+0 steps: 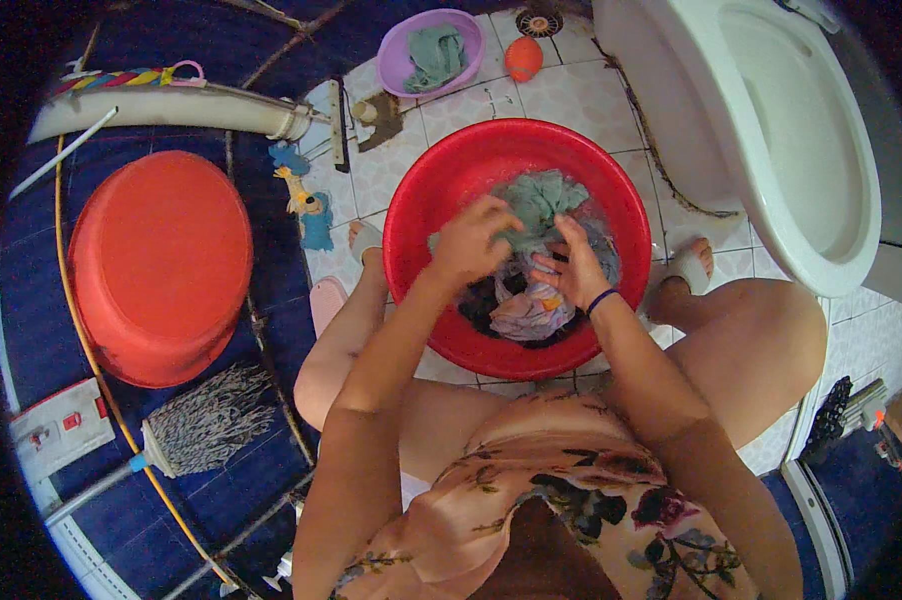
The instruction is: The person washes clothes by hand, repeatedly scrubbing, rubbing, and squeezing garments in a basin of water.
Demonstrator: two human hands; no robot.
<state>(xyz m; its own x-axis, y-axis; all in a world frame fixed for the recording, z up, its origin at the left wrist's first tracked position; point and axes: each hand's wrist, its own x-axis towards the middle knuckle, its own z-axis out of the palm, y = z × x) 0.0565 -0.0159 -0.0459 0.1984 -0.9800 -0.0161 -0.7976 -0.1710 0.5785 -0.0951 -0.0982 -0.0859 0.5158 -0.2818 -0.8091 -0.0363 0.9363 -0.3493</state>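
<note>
A large red plastic basin [406, 225] stands on the tiled floor between my legs, with several wet clothes in it. My left hand [475, 238] is over its left side, blurred, fingers curled beside a grey-green cloth [541, 196]. My right hand [575, 264], with a dark band at the wrist, is over the right part of the clothes, palm turned inward and fingers spread. Whether either hand grips the cloth cannot be told. A pale printed garment [533, 313] lies below the hands, on dark cloth. Water is hard to make out.
A purple basin [385, 66] holding a grey-green cloth and an orange ball [523, 59] lie beyond the red basin, near a floor drain [539, 23]. At right stands a white ceramic washbasin [811, 150]. An orange-red tub [165, 262] and a mop [207, 424] are at left.
</note>
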